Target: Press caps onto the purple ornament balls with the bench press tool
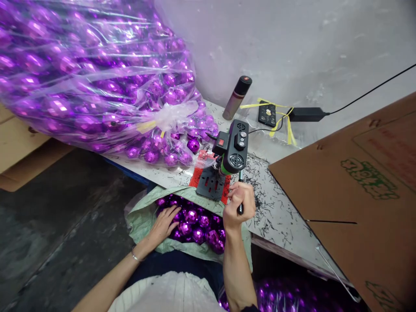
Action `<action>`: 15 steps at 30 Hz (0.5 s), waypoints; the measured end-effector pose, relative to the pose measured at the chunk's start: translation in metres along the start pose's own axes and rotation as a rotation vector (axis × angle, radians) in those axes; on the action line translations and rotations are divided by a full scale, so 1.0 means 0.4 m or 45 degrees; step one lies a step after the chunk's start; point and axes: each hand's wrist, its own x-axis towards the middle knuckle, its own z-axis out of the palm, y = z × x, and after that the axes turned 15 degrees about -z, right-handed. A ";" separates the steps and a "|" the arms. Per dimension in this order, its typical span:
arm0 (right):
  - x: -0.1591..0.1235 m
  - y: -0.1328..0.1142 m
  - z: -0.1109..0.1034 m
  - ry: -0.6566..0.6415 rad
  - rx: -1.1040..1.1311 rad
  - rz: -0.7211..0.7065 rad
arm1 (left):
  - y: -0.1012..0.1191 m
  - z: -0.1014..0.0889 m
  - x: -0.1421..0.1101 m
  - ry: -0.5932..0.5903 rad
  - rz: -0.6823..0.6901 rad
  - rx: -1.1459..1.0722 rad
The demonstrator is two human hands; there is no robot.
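Observation:
My left hand (168,220) rests with its fingers stretched out on shiny purple faceted balls (198,235), which fill an open pale green sack (143,216) at my lap. My right hand (240,203) is wrapped round the black handle (240,209) of a small bench drill press. The drill press (236,149) has a black head with a red switch and a slotted black base plate (211,184). A red sheet (196,177) lies under the base. Its bit is mostly hidden by the head.
A huge clear plastic bag of purple balls (97,86) leans in at the left. A bottle (238,97), a phone-like black object (267,113) and a black power adapter (307,114) sit behind the press. Dark shavings litter the tabletop (276,216). A cardboard box (367,182) stands right.

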 end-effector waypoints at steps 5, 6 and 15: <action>-0.002 -0.001 -0.008 -0.058 -0.001 -0.003 | 0.038 -0.052 0.037 -0.281 0.011 0.224; -0.003 0.000 -0.008 -0.066 0.001 -0.007 | 0.050 -0.084 0.045 -0.334 0.039 0.257; -0.003 0.001 -0.004 -0.064 0.001 -0.030 | 0.297 -0.368 0.418 0.257 0.206 0.126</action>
